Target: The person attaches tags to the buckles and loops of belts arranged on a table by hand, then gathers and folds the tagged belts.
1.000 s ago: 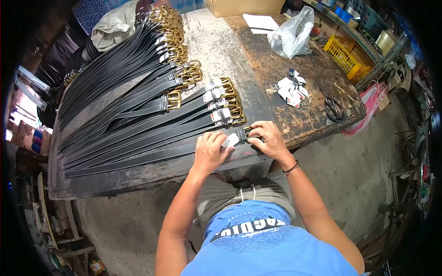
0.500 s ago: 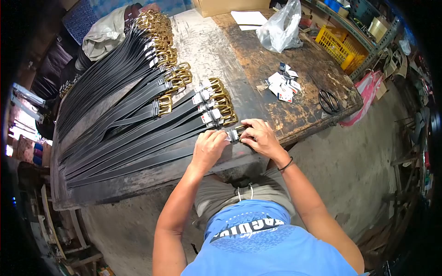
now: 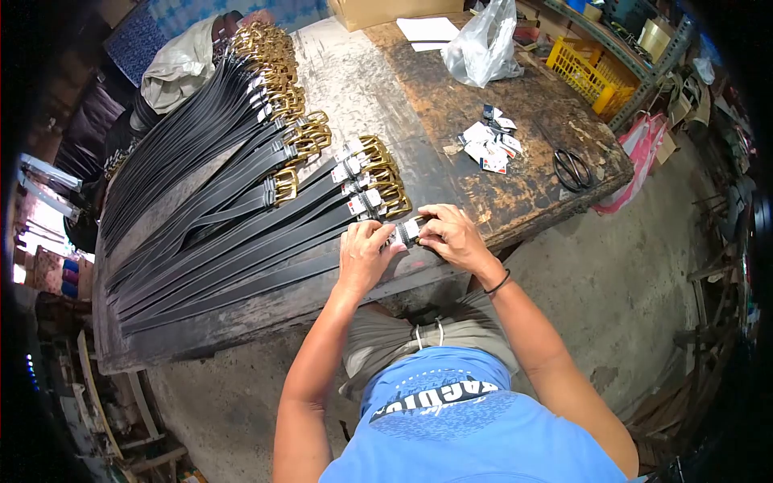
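Note:
A black belt (image 3: 266, 288) lies along the table's near side, its buckle end between my two hands. My left hand (image 3: 364, 256) is closed on the strap just behind the belt loop, with thumb and fingertips pinched together. My right hand (image 3: 456, 237) grips the same belt at its brass buckle, which the fingers mostly cover. A white tag (image 3: 411, 229) shows on the belt between both hands. Just beyond them lies a stack of tagged black belts (image 3: 302, 217) with brass buckles (image 3: 394, 197) facing right.
Many more black belts (image 3: 181, 137) fan out at the far left. Loose tags (image 3: 491, 145), black-handled scissors (image 3: 572, 170), a clear plastic bag (image 3: 483, 48) and white paper (image 3: 427, 30) rest on the worn wooden table (image 3: 531, 205). A yellow crate (image 3: 588, 76) stands beyond its right edge.
The white tag between my hands shows more plainly now, and my fingers have shifted slightly around the buckle end. The view has tilted a little. Both hands still grip the belt.

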The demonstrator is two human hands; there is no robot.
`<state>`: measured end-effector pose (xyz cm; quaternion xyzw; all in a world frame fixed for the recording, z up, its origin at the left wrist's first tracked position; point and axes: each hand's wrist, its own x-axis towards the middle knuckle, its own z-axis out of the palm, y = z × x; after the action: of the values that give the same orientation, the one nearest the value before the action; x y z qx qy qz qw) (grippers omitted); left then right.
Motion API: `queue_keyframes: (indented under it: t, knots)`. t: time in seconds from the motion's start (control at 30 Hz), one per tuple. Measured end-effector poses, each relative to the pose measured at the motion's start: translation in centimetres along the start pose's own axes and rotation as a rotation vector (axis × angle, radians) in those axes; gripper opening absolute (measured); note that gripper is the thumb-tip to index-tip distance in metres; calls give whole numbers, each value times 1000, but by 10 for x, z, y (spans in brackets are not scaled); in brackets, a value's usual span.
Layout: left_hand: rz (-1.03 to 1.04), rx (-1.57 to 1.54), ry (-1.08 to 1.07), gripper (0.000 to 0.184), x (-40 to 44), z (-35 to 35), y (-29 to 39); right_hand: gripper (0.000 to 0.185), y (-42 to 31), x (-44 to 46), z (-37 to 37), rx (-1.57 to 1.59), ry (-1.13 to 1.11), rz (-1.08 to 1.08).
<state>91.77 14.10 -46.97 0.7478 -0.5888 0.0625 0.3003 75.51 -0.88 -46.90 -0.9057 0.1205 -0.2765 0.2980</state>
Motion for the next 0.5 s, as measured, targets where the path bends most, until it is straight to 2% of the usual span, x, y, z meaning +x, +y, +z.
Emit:
queue_keyframes:
  t: [0.3, 0.5]
  knots:
    - [-38, 7, -20, 44, 0, -2, 2, 21, 2, 1, -1, 91, 27, 7]
    - [-17, 5, -2, 47, -1, -2, 2, 20, 1, 0, 2, 2, 37, -14]
